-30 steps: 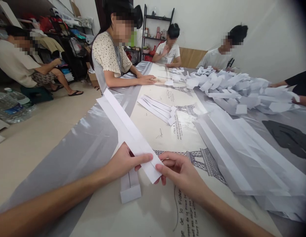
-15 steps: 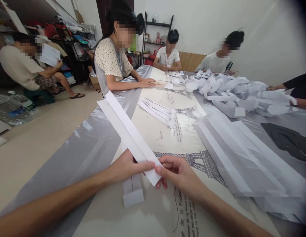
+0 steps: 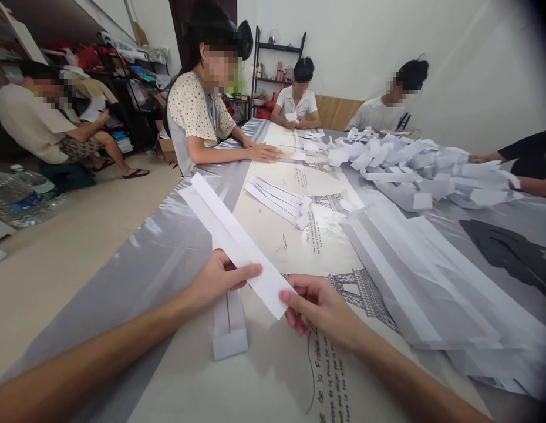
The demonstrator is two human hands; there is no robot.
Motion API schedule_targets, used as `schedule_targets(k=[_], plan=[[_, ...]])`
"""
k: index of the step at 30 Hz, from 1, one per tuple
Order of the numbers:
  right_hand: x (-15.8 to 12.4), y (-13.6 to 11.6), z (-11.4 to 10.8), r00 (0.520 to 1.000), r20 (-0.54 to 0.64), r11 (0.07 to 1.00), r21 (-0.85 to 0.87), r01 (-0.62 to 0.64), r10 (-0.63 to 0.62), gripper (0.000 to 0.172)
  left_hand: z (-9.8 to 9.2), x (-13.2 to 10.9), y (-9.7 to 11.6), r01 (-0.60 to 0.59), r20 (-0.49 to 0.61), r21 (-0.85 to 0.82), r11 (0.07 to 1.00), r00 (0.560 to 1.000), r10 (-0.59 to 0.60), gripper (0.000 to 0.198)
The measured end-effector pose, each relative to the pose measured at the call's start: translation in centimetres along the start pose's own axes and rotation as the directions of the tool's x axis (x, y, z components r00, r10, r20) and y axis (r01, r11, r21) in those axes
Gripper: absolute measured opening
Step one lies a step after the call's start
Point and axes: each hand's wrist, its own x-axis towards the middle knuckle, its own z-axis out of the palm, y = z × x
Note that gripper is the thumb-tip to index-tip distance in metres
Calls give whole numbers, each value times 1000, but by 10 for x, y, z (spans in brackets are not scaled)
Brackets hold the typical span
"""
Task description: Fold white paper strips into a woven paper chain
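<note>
A long white folded paper strip (image 3: 231,226) slants over the table, its far end up to the left. My left hand (image 3: 222,276) grips it near the middle, thumb on top and fingers hidden beneath. At the near end, my right hand (image 3: 314,305) pinches the strip's corner between thumb and fingers. Below the held strip, another folded white paper piece (image 3: 229,343) lies on the cloth, partly covered by my left hand. Farther up the table rests a small fanned group of folded paper strips (image 3: 277,202).
Long white paper sheets (image 3: 431,282) lie at right, with a big heap of folded papers (image 3: 400,155) beyond. A printed tablecloth (image 3: 273,376) covers the table. A person (image 3: 206,111) sits at the left edge; others sit farther back. A dark flat item (image 3: 506,249) lies far right.
My left hand has slid up the strip, away from my right hand, which still pinches the near end. The seated person at far left has lowered a white sheet.
</note>
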Motion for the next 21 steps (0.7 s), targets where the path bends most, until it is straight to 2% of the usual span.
schedule_targets(k=[6,7,9,11,13,17,21], plan=[[1,2,6,1000,-5,999,-27,29,-29,34,9,-6,-3,47,108,-25,999,993,-44,39],[1,3,6,1000,-7,999,-28,28,-28,34,9,-6,-4,60,85,-41,997,995,-57,39],[0,3,6,1000,14,999,-39,15,-14,33,6,-3,-5,80,-31,-99,992,996,-83,36],[-1,4,6,999,44,998,-60,-11,14,31,-3,4,-5,65,-166,-178,982,982,-95,36],[-2,4,4,997,61,997,-73,-38,42,29,-17,13,-4,11,-240,-227,974,968,-67,37],[-2,2,-2,997,63,995,-98,-31,38,31,-49,30,-4,-74,-373,-236,969,928,-20,36],[-2,-4,-13,999,22,987,-160,-24,28,32,-69,39,-7,-108,-425,-235,966,905,-2,36]])
